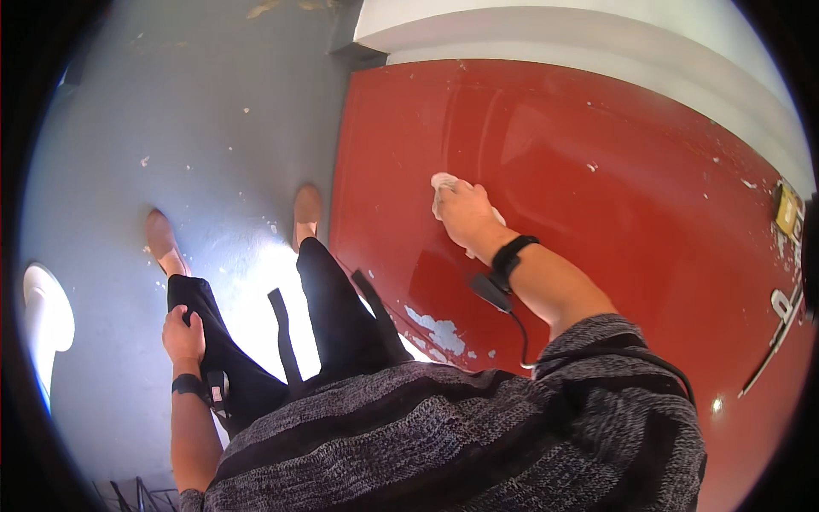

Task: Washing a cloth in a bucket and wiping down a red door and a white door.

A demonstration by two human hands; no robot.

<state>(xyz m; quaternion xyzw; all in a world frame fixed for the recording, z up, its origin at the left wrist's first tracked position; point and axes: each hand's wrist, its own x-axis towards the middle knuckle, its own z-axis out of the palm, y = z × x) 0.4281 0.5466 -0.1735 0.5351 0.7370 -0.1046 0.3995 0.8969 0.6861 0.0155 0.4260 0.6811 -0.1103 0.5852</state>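
My right hand (470, 214) presses a crumpled white cloth (443, 181) flat against a glossy red painted tabletop (576, 243). Bits of the cloth show past the fingertips and by the heel of the hand. Around that wrist is a black strap (514, 253) with a small device and a cable hanging from it. My left hand (183, 334) hangs low beside the leg of the black trousers (217, 333), its fingers curled. Whether it pinches any fabric cannot be seen. A black band (190, 385) circles the left wrist too.
Pale scraps (591, 168) dot the red surface, and paint has flaked off in a patch (441, 333) near my body. At the far right lie a yellow box (787, 210) and a thin dark strip (764, 358). A white wall (576, 38) borders the tabletop. Crumbs litter the grey floor (192, 115).
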